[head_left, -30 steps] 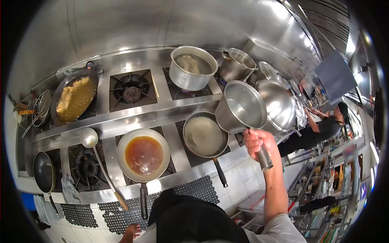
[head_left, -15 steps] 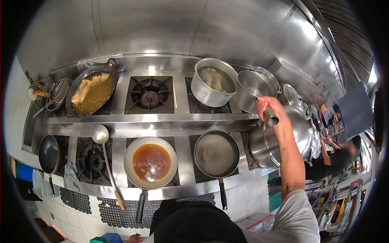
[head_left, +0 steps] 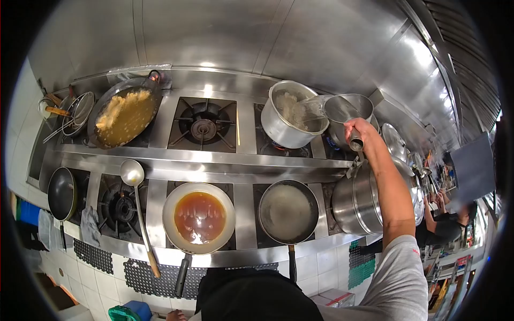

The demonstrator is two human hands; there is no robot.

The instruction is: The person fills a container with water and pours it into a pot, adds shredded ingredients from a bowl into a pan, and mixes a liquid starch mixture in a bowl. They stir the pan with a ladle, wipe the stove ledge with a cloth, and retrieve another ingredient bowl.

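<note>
My right hand is closed round the handle of a metal saucepan at the back right of the stove. The saucepan tilts left, and clear water pours from it into a large aluminium pot with pale pieces inside. My left hand is low at the bottom edge, mostly cut off; its fingers are too little seen to judge. In front stand a pan of reddish-brown liquid and a pan of cloudy liquid.
A wok of frying food is at the back left, beside strainers. A long ladle lies over the front burner near an empty black pan. Large steel pots stand at right. Another person is at the far right.
My right hand has carried the saucepan up and back to beside the large pot and tipped it; water now flows out. The view has shifted, and my left hand sits lower in it.
</note>
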